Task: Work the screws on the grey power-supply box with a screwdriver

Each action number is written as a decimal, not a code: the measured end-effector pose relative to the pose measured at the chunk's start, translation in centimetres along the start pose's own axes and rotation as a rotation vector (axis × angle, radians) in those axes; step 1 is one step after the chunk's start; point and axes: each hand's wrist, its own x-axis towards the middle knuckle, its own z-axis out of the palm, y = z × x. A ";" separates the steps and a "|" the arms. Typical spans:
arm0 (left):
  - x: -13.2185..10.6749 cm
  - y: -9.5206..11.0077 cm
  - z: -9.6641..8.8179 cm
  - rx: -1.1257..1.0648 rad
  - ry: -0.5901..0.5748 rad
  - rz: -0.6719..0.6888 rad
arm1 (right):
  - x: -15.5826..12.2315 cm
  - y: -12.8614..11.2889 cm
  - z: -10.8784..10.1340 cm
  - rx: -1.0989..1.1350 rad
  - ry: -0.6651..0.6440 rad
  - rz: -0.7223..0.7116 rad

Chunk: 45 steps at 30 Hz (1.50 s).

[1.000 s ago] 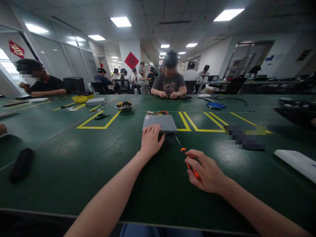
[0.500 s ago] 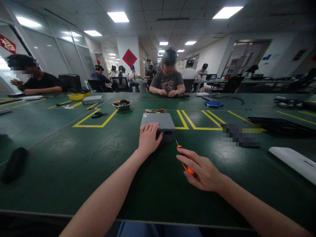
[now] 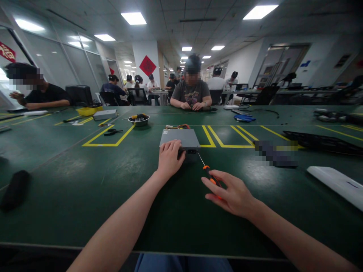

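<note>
A grey metal box [image 3: 181,137], probably a power supply, lies flat on the green bench mat [image 3: 70,196]. My left hand [image 3: 170,158] sits on its near corner, fingers curved over the top. My right hand [image 3: 231,196] holds an orange-handled screwdriver [image 3: 211,177] in its fingertips, with part of the handle hidden by the fingers. The thin shaft points up and left, and its tip ends close to the box's dark end panel. Coloured wires [image 3: 176,127] lie just behind the box.
A steel bowl [image 3: 138,120] with a tool in it and black-handled scissors [image 3: 112,132] lie to the left. A white panel [image 3: 337,185] lies at right. A black pouch [image 3: 15,190] lies at far left. Co-workers [image 3: 191,88] sit across the bench.
The screwdriver handle has turned in my right fingers and is more hidden, and my right hand has shifted slightly left. The whole view has drifted a little. The box and left hand stay together.
</note>
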 end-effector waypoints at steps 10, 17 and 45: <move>0.0 0.0 0.0 0.002 -0.004 -0.002 | 0.2 -0.2 0.6 -0.063 0.075 -0.018; 0.0 0.1 -0.1 -0.005 -0.006 -0.005 | 0.3 0.4 0.4 -0.053 0.060 -0.023; 0.0 0.1 -0.2 -0.003 -0.008 -0.001 | 0.0 -0.5 0.6 0.003 -0.053 0.001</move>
